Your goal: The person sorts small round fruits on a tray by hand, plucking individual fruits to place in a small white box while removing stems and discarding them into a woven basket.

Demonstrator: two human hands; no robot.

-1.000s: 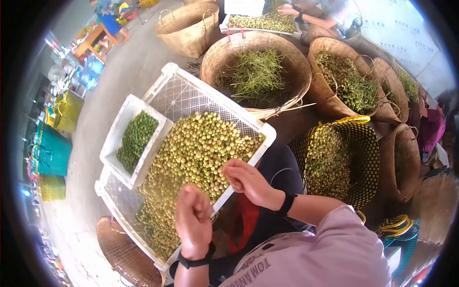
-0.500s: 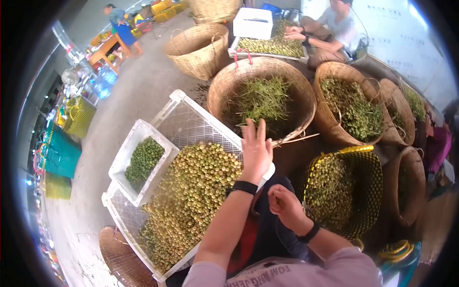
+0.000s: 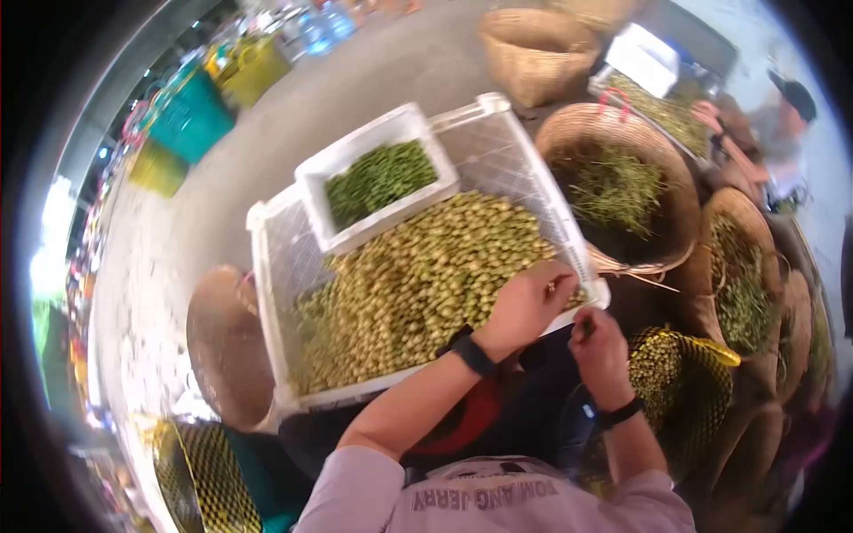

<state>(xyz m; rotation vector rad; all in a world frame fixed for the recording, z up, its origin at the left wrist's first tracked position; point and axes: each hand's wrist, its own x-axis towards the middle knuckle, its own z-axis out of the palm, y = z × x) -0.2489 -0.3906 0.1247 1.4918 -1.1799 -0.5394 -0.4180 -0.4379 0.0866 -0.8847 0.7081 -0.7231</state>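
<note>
- Fruit (image 3: 435, 275): wide pile of yellow-green round pieces in the white tray (image 3: 259, 240), spread up to its near edge and its right corner.
- Left hand (image 3: 529, 306): over the pile's right end, by that corner. Fingers curled, tips close together; can't tell if a piece is between them.
- Right hand (image 3: 602, 351): just beside the same corner, at the near edge, apart from the left. Fingers bent inward, narrow gap; contents can't be made out.
- Dark band on each wrist.
- Box (image 3: 400, 220): white, at the tray's far-left side, with small green fruit (image 3: 382, 182) inside.
- Basket (image 3: 564, 133): woven, just beyond the tray's right side, holds green stems (image 3: 622, 191).
- Mesh basket (image 3: 706, 391): yellow and black, to the right of the right hand, fruit in it.
- Co-worker (image 3: 769, 133): upper right, dark cap, hands at a second tray (image 3: 662, 111) of fruit.
</note>
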